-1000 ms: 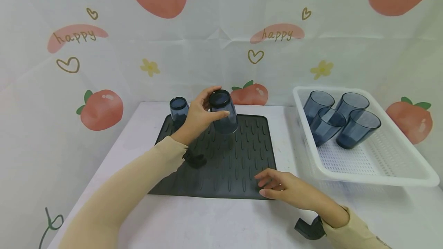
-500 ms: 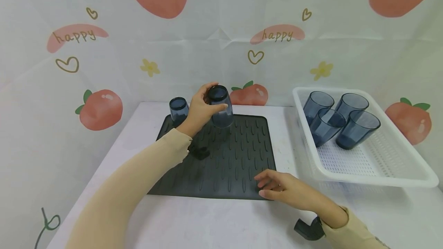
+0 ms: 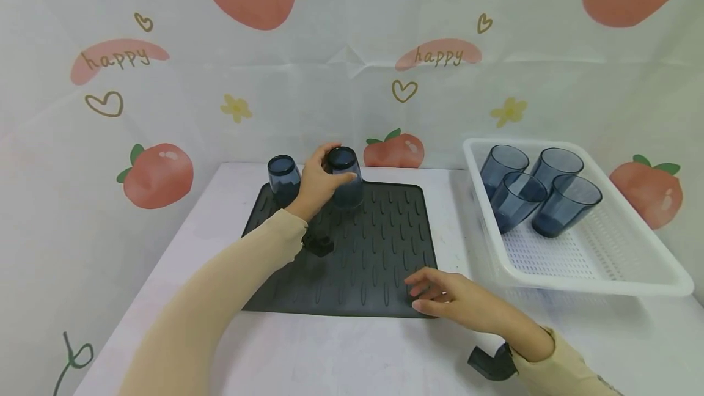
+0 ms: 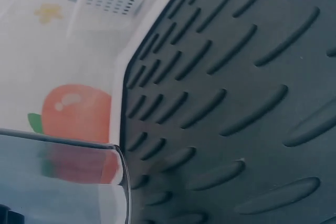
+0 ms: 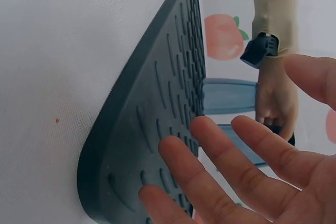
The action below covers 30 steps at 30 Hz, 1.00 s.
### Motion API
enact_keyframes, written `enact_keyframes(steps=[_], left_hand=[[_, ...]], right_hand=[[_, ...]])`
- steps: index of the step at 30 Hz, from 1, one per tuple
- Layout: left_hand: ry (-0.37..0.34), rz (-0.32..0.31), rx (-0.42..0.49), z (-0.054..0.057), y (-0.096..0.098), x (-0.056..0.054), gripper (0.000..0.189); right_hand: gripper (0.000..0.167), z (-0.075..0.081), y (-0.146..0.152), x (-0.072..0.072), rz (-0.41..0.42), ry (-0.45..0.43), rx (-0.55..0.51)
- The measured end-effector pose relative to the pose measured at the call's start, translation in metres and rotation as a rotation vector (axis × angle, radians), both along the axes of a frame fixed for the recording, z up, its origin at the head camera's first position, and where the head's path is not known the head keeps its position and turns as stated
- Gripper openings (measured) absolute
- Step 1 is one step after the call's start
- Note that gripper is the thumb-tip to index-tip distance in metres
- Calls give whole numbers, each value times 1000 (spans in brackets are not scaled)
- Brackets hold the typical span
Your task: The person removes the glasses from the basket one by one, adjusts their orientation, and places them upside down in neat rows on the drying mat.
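Upside down, with its thick dark base on top, a blue drinking glass [image 3: 349, 191] is held by my left hand [image 3: 316, 183] at the back of the black ridged mat [image 3: 374, 249]. Thumb and fingers grip it near the base. In the left wrist view, the glass's rim end [image 4: 63, 192] is low over the mat's back edge; whether it touches is unclear. A second upturned glass [image 3: 283, 179] stands just left of that hand on the mat's back left corner. My right hand [image 3: 459, 301] hovers at the mat's near right corner, fingers relaxed, holding nothing.
To the right, a white perforated basket [image 3: 649, 261] contains several blue glasses [image 3: 566, 200], leaning with their mouths up. White tabletop [image 3: 330, 353] surrounds the mat. Behind it hangs a printed backdrop [image 3: 308, 90].
My left hand has moved the glass a little left, toward the standing one. In the last half second the glass has come down toward the mat. My right hand stays put.
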<state>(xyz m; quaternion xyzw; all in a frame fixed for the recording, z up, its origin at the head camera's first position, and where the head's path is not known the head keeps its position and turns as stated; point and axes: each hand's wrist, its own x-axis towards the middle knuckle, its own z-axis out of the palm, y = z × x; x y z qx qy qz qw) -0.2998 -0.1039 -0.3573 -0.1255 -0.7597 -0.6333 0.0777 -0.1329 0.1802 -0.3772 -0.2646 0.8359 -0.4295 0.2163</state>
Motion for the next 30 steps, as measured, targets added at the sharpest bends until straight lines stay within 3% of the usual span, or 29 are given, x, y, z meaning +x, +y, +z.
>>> enact_keyframes(steps=[8,30], left_hand=[[-22,43,-19,-13,-1,-1,69],[-62,86,-38,-25,1,-4,71]], right_hand=[[41,-1,0,1,4,-7,-12],[41,-3,-1,2,-1,15,-13]])
